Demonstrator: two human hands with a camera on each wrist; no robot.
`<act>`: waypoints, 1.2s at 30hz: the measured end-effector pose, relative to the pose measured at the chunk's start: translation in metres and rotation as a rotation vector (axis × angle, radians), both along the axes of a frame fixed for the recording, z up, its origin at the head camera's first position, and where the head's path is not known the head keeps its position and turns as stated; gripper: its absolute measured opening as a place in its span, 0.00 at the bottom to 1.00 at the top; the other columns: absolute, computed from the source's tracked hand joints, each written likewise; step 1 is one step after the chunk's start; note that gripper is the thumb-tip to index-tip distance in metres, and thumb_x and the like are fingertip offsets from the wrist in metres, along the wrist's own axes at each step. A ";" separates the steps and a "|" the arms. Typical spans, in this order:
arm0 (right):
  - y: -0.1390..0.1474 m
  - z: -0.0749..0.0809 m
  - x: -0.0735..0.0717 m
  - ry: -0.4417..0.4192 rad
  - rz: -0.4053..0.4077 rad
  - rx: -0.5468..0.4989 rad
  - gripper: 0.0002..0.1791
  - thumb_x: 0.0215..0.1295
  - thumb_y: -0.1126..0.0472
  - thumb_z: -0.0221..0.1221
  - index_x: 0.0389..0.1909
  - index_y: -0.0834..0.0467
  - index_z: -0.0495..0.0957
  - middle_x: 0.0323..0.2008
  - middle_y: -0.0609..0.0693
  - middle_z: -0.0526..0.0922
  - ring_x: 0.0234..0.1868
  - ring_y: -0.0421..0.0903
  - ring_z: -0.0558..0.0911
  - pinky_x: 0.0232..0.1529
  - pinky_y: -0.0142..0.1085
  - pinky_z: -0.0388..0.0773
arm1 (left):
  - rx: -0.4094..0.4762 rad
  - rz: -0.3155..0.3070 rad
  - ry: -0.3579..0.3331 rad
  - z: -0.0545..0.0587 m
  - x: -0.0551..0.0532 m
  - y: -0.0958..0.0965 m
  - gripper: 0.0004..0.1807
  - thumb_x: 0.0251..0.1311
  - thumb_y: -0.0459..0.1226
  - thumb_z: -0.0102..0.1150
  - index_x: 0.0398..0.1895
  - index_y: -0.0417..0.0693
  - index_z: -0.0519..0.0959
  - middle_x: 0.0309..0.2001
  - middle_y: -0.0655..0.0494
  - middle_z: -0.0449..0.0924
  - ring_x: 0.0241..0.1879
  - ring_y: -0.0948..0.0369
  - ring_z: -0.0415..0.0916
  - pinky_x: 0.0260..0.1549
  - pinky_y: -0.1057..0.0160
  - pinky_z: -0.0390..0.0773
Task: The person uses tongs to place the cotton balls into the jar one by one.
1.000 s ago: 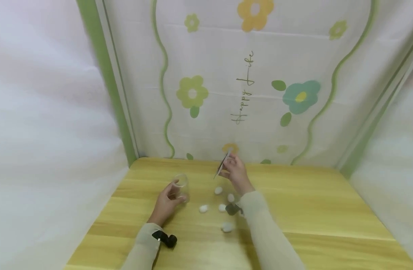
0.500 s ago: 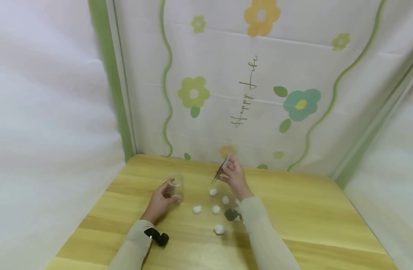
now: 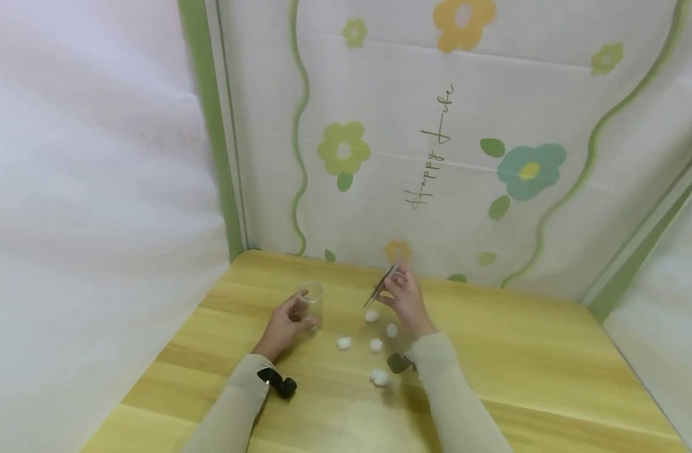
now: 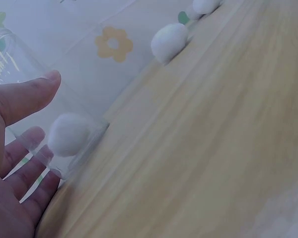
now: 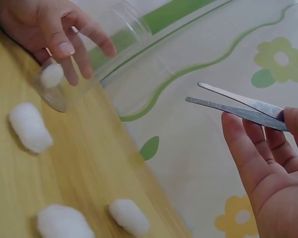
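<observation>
I see left hand (image 3: 285,324) curled round clear jar (image 3: 315,304), probably steadying it upright; cotton ball (image 4: 68,135) inside. Right hand (image 3: 409,303) pinches tweezers (image 5: 251,115) behind parted tips, likely to leave them free.

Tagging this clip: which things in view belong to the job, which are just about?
Likely job: tweezers in right hand; clear jar in left hand; cotton ball inside it; loose cotton balls.
Just there: table; flowered backdrop; black wrist devices.

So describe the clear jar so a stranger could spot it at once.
On the wood-grained table, find the person's left hand. It holds the clear jar. Unlike the loose white cotton balls nearby, it's see-through, with one cotton ball inside.
</observation>
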State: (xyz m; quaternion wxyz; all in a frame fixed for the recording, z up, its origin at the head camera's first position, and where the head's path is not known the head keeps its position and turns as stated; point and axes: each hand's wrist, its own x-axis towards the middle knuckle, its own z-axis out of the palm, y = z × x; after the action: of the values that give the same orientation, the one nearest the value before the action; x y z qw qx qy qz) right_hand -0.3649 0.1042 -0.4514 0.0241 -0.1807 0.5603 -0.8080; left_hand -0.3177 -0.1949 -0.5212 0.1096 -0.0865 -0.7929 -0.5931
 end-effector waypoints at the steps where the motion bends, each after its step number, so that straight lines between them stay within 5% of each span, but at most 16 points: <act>1: 0.000 0.000 0.001 0.001 0.004 -0.001 0.20 0.72 0.68 0.51 0.61 0.57 0.59 0.47 0.56 0.72 0.51 0.61 0.75 0.51 0.51 0.77 | -0.002 0.003 0.002 0.001 -0.001 0.000 0.39 0.52 0.38 0.74 0.68 0.48 0.68 0.53 0.44 0.78 0.53 0.52 0.74 0.55 0.48 0.72; 15: -0.001 -0.002 0.002 0.015 0.032 0.033 0.19 0.70 0.68 0.55 0.58 0.57 0.62 0.46 0.55 0.73 0.56 0.69 0.71 0.52 0.50 0.77 | -0.031 -0.057 0.023 0.012 -0.017 0.010 0.40 0.50 0.40 0.75 0.68 0.47 0.69 0.51 0.44 0.79 0.50 0.51 0.76 0.53 0.47 0.74; 27: -0.005 -0.018 0.007 0.043 0.062 0.046 0.18 0.70 0.65 0.57 0.56 0.59 0.63 0.48 0.58 0.74 0.57 0.70 0.71 0.52 0.50 0.77 | -0.020 -0.035 0.007 0.006 -0.008 0.009 0.40 0.50 0.41 0.75 0.68 0.55 0.69 0.50 0.46 0.79 0.51 0.53 0.75 0.54 0.48 0.73; 36: -0.008 -0.025 0.014 0.010 0.039 0.077 0.17 0.70 0.69 0.55 0.56 0.60 0.63 0.47 0.61 0.74 0.51 0.60 0.78 0.53 0.52 0.76 | -0.016 -0.001 -0.021 0.010 0.002 0.007 0.40 0.52 0.34 0.72 0.70 0.44 0.66 0.52 0.38 0.77 0.52 0.47 0.74 0.56 0.47 0.71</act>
State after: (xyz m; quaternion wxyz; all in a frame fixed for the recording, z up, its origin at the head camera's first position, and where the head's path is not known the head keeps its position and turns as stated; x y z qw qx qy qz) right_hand -0.3507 0.0961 -0.4764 0.0440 -0.1949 0.5875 -0.7842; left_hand -0.3157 -0.1882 -0.5111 0.1000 -0.0816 -0.7987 -0.5877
